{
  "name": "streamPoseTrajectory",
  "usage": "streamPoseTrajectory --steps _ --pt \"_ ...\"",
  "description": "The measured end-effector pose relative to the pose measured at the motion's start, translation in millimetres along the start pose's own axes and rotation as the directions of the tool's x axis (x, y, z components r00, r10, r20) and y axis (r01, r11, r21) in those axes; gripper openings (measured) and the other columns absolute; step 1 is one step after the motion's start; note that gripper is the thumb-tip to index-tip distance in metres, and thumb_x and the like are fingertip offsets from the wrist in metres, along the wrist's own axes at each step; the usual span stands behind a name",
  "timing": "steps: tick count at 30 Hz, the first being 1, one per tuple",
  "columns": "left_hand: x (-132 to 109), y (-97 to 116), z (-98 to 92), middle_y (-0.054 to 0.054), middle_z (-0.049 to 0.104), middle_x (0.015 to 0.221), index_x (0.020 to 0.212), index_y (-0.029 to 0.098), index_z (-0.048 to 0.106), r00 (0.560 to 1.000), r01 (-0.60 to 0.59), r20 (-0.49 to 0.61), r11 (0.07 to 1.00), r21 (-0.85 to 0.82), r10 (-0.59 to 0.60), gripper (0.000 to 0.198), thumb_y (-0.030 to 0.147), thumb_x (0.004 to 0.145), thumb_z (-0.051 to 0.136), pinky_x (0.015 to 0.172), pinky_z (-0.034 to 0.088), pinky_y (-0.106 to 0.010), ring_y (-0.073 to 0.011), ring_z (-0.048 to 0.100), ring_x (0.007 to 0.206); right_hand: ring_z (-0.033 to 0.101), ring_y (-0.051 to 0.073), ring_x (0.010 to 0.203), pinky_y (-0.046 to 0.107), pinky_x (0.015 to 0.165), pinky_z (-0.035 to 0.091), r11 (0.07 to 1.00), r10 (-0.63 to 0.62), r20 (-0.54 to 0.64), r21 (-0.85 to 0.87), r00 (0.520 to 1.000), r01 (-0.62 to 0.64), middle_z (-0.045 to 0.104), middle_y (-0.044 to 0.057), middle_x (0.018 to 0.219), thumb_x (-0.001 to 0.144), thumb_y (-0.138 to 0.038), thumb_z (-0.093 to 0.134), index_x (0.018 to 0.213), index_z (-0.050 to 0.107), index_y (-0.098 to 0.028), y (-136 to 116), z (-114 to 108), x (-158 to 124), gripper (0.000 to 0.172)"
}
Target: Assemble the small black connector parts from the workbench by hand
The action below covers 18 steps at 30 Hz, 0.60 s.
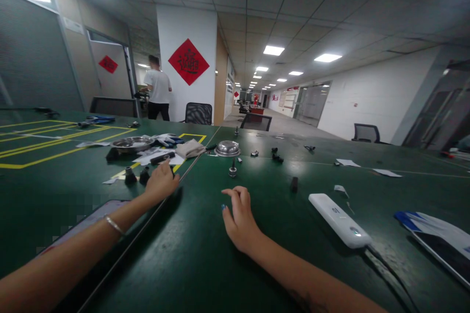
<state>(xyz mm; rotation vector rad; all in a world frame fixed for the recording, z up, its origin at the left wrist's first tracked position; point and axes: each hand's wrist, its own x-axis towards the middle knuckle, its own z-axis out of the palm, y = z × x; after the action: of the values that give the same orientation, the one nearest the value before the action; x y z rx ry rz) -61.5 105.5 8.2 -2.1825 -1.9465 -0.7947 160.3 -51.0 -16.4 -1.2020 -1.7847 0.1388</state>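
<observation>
My left hand (pixel 161 183) is over the left part of the green table, its fingers curled closed around something dark that I cannot make out. Just left of it stand two small black parts (pixel 129 176), and beyond its fingers lies a black cylindrical piece (pixel 162 158) on white paper. My right hand (pixel 240 215) is near the middle, thumb and index finger apart, holding nothing. In front of it, a small metal part with a thin upright stem (pixel 232 170) stands on the table. Farther back is a round shiny metal lid-like piece (pixel 227 148).
Behind my left hand are a metal dish (pixel 132 144), gloves (pixel 167 140) and a beige cloth (pixel 190 148). A white power strip (pixel 340 220) with a cord lies at right, a small black block (pixel 294 184) before it. A phone-like screen (pixel 91 217) is partly under my left forearm.
</observation>
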Motion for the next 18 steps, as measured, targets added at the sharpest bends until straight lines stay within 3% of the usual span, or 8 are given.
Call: streamPoseTrajectory --steps 2,5,10,14,18 --pt "3 3 10.4 -0.029 0.041 0.128 0.127 -0.006 0.03 0.999 0.046 0.021 0.999 0.012 -0.046 0.052 0.02 0.083 0.039 0.095 0.035 -0.044 -0.0359 0.041 0.119 0.042 0.023 0.106 0.045 0.094 0.039 1.0 0.0 0.004 0.0 1.0 0.0 0.038 0.01 0.109 0.078 -0.007 0.045 0.117 0.045 -0.02 0 0 0 0.041" --pt "9 2 16.0 -0.026 0.051 0.117 0.122 -0.001 0.039 0.996 0.058 0.06 0.998 0.011 -0.058 0.041 0.012 0.084 0.032 0.088 0.04 -0.042 -0.0327 0.051 0.108 0.042 0.024 0.104 0.045 0.093 0.039 1.0 0.009 0.025 -0.007 1.0 -0.009 0.038 0.01 0.108 0.077 -0.005 0.047 0.116 0.047 -0.019 -1 0 0 0.042" --pt "15 7 11.9 -0.014 0.059 0.109 0.113 0.008 0.051 0.989 -0.067 0.132 0.997 -0.034 0.071 0.033 0.01 0.087 0.03 0.082 0.042 -0.033 -0.0255 0.056 0.099 0.043 0.024 0.103 0.044 0.091 0.04 0.999 0.003 0.043 -0.037 0.999 -0.002 0.036 0.009 0.109 0.073 -0.002 0.049 0.11 0.053 -0.022 0 3 0 0.042" --pt "7 29 14.7 -0.009 0.063 0.104 0.113 0.015 0.053 0.974 -0.151 0.163 0.988 -0.039 0.156 0.029 0.018 0.088 0.038 0.082 0.041 -0.037 -0.027 0.055 0.097 0.042 0.023 0.104 0.043 0.091 0.04 0.997 0.006 0.04 -0.074 0.999 -0.003 0.036 0.008 0.109 0.071 -0.002 0.05 0.109 0.054 -0.023 2 7 -1 0.043" --pt "-17 59 19.6 -0.007 0.064 0.1 0.104 0.02 0.059 0.947 -0.243 0.197 0.967 -0.071 0.253 0.023 0.022 0.086 0.044 0.083 0.038 -0.041 -0.0279 0.054 0.097 0.042 0.024 0.103 0.044 0.09 0.039 0.995 0.029 0.034 -0.101 0.999 -0.025 0.038 0.009 0.108 0.072 -0.004 0.05 0.11 0.052 -0.02 3 7 0 0.041"
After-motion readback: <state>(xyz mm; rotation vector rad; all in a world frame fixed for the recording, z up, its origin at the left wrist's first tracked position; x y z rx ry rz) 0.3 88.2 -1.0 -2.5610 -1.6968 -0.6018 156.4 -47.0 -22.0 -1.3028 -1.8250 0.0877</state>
